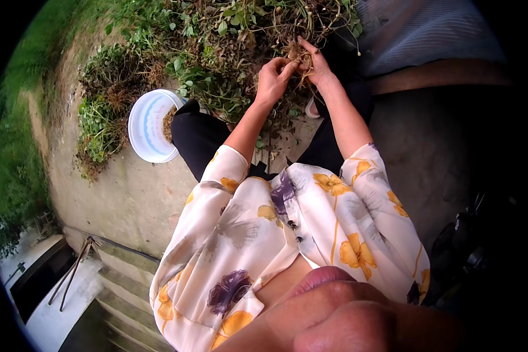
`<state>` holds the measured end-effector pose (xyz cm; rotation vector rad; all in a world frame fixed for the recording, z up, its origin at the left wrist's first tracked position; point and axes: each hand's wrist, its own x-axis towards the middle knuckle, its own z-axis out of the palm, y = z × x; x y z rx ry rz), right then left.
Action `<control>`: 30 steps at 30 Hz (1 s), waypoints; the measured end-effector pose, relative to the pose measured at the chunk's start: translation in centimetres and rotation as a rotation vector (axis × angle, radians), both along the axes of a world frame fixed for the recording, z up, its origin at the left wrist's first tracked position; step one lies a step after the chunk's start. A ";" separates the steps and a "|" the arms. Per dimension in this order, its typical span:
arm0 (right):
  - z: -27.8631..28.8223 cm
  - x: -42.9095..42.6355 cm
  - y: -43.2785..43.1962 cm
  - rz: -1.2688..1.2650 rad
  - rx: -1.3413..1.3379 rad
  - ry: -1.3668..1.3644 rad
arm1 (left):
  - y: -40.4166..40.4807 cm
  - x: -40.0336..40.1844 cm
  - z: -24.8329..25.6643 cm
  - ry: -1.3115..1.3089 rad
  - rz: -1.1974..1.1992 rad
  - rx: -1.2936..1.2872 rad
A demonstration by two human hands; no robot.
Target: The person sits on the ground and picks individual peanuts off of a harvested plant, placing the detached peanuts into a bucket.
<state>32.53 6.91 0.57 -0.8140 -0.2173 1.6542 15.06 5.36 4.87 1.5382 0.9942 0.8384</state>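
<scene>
Both hands meet over a heap of uprooted peanut plants [229,44] with green leaves, brown stems and small pale pods. My right hand [319,66] holds a tangled clump of roots [300,55] with its fingers partly around it. From the other side, my left hand [273,79] has thumb and fingers closed on the same clump; the fingertips are partly hidden, so a single pod between them cannot be made out. To the left of my left knee stands a white plastic bucket [152,110], tilted in view, with tan pods [168,125] inside.
More plants [97,127] lie on the concrete ground [127,189] beyond the bucket. My dark-trousered legs flank the heap's near edge. Pale, ribbed sheeting [427,35] is at the upper right. Steps [127,286] are at the lower left, and grass [22,154] grows at the far left.
</scene>
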 end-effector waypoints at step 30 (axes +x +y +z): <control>0.7 -0.9 -0.6 0.031 0.044 -0.106 | 2.0 1.2 -2.4 0.047 0.026 0.018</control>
